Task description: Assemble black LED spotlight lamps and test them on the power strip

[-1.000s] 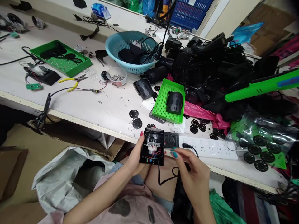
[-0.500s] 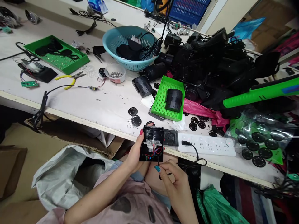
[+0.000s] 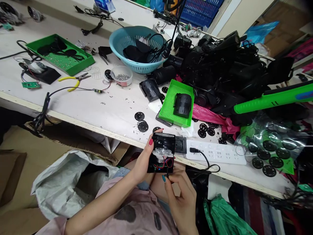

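Observation:
A black plastic housing (image 3: 168, 143) lies open-side up in my left hand (image 3: 141, 164), whose fingers and thumb wrap its left side at the table's front edge. Inside it I see a clear plastic part (image 3: 162, 152) and thin red and blue wires (image 3: 168, 162); a bit of green circuit board shows low down. My right hand (image 3: 182, 192) is closed in a pinch on a short black cord (image 3: 167, 174) at the housing's lower edge. The fingertips hide most of that cord. Just beyond the housing is a black square part (image 3: 181, 143).
A white power strip (image 3: 217, 153) with a plugged-in cord runs along the table edge at right. Behind it are a green basket (image 3: 168, 107) and a heap of black housings (image 3: 215, 65). Further left lie yellow-handled pliers (image 3: 73, 81), a screw tub (image 3: 122, 80) and a blue colander (image 3: 122, 54).
The housing has shifted slightly right and down in view with my left hand. My right thumb and fingers have moved closer to its lower edge, still pinching the cord.

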Demonstrator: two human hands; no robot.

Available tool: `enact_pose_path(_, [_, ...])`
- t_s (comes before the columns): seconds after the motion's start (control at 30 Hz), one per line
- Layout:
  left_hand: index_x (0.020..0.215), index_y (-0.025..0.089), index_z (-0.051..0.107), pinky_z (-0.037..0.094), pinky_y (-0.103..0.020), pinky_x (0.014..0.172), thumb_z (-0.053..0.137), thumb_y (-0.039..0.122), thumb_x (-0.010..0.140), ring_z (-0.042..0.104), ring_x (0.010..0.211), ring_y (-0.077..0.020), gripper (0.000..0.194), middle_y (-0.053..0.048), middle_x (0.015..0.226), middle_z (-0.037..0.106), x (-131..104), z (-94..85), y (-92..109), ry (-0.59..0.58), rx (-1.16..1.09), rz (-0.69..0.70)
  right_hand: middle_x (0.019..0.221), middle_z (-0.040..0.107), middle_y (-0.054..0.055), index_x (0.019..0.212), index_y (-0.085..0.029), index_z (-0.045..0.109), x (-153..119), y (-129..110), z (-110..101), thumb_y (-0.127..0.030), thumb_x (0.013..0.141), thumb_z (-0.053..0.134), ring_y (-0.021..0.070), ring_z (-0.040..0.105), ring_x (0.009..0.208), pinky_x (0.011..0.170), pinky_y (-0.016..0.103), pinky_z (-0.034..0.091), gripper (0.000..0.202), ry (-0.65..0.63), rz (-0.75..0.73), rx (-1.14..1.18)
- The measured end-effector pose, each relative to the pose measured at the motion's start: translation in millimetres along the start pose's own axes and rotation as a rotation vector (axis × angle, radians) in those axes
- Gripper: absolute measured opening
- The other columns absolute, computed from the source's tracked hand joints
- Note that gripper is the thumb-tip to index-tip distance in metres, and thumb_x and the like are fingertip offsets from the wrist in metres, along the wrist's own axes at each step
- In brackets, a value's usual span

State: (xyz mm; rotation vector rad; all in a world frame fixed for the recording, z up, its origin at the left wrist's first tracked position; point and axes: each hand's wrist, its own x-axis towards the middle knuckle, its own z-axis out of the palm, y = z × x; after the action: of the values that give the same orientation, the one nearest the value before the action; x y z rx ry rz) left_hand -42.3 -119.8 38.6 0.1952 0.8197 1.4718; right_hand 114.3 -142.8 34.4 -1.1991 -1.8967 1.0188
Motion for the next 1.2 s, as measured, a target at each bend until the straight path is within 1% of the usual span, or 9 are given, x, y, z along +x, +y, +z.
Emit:
enact_pose_path(0.13, [0.142, 0.029, 0.05, 0.043, -0.04, 0.107, 0.061, 0.054, 0.088, 0.056, 0.126, -0.0315, 0.061, -0.007, 0.131, 0.065, 1.1, 0.6, 0.1, 0.008, 0.023, 0.05, 0.062, 0.056, -0.003, 0.074, -0.021, 0.06, 2.1, -2.1, 0.1, -0.036, 0.094, 0.056, 0.0111, 0.053, 0.056, 0.053, 0.022, 0.043, 0.025, -0.115, 0.41, 0.289])
enact_pose_path(0.2, [0.141, 0.028, 0.052, 0.043, -0.04, 0.108, 0.062, 0.053, 0.087, 0.055, 0.127, -0.0321, 0.06, -0.008, 0.129, 0.066, 1.7, 0.1, -0.4, 0.027, 0.02, 0.049, 0.06, 0.056, -0.003, 0.076, -0.02, 0.063, 2.4, -3.5, -1.0, -0.039, 0.093, 0.057, 0.0109, 0.052, 0.054, 0.052, 0.022, 0.042, 0.026, -0.108, 0.467, 0.318])
enact_pose_path(0.23, [0.141, 0.027, 0.052, 0.043, -0.04, 0.108, 0.061, 0.053, 0.088, 0.056, 0.127, -0.032, 0.06, -0.008, 0.129, 0.066, 2.1, -0.2, -0.7, 0.035, 0.018, 0.047, 0.063, 0.057, -0.002, 0.077, -0.02, 0.065, 1.9, -4.2, -1.6, -0.037, 0.093, 0.058, 0.0109, 0.053, 0.056, 0.053, 0.022, 0.042, 0.024, -0.077, 0.437, 0.279])
enact_pose_path(0.4, [0.141, 0.027, 0.051, 0.044, -0.041, 0.107, 0.058, 0.055, 0.089, 0.058, 0.122, -0.0299, 0.06, -0.008, 0.126, 0.068, 3.3, -1.6, -2.4, 0.05, 0.013, 0.052, 0.075, 0.061, -0.001, 0.084, -0.023, 0.065, -4.3, -5.8, 1.9, -0.021, 0.091, 0.059, 0.0111, 0.057, 0.071, 0.064, 0.022, 0.045, 0.01, 0.072, 0.141, 0.057])
enact_pose_path(0.6, [0.144, 0.03, 0.047, 0.049, -0.039, 0.099, 0.055, 0.055, 0.09, 0.062, 0.115, -0.0285, 0.059, -0.007, 0.128, 0.066, 6.5, -5.2, -4.7, 0.062, 0.04, 0.049, 0.07, 0.055, -0.003, 0.081, -0.022, 0.063, -3.3, -7.4, 3.7, -0.022, 0.092, 0.058, 0.0096, 0.053, 0.062, 0.054, 0.02, 0.042, 0.012, 0.094, 0.224, 0.204])
enact_pose_path(0.77, [0.146, 0.032, 0.043, 0.056, -0.04, 0.083, 0.05, 0.056, 0.093, 0.07, 0.092, -0.0261, 0.059, -0.008, 0.126, 0.067, 9.6, -9.5, -3.9, 0.121, -0.015, 0.006, 0.075, 0.053, -0.003, 0.084, -0.023, 0.062, 1.1, -9.1, -8.0, -0.017, 0.092, 0.057, 0.0106, 0.053, 0.067, 0.058, 0.022, 0.042, 0.011, 0.041, 0.109, 0.211])
enact_pose_path(0.9, [0.148, 0.028, 0.042, 0.058, -0.043, 0.075, 0.049, 0.056, 0.093, 0.071, 0.078, -0.0269, 0.062, -0.01, 0.109, 0.073, 9.3, -9.0, -0.5, 0.147, -0.079, -0.028, 0.077, 0.054, -0.002, 0.086, -0.023, 0.062, 0.4, -7.3, -11.9, -0.014, 0.091, 0.058, 0.0117, 0.053, 0.072, 0.061, 0.023, 0.042, 0.011, 0.019, 0.047, 0.186])
enact_pose_path(1.0, [0.147, 0.026, 0.043, 0.058, -0.043, 0.079, 0.049, 0.055, 0.093, 0.072, 0.079, -0.0259, 0.062, -0.01, 0.111, 0.073, 9.4, -9.3, -0.4, 0.156, -0.123, -0.038, 0.077, 0.055, -0.002, 0.085, -0.023, 0.063, -0.2, -8.0, -11.7, -0.015, 0.091, 0.057, 0.0114, 0.053, 0.071, 0.062, 0.023, 0.042, 0.012, 0.028, 0.076, 0.21])
enact_pose_path(1.2, [0.147, 0.031, 0.042, 0.056, -0.042, 0.089, 0.051, 0.051, 0.094, 0.071, 0.092, -0.0242, 0.058, -0.007, 0.122, 0.069, 8.1, -6.1, -3.8, 0.136, -0.176, -0.039, 0.07, 0.057, -0.003, 0.081, -0.023, 0.065, 1.1, -16.1, -7.1, -0.027, 0.092, 0.06, 0.0096, 0.054, 0.062, 0.055, 0.02, 0.043, 0.013, 0.008, 0.229, 0.463])
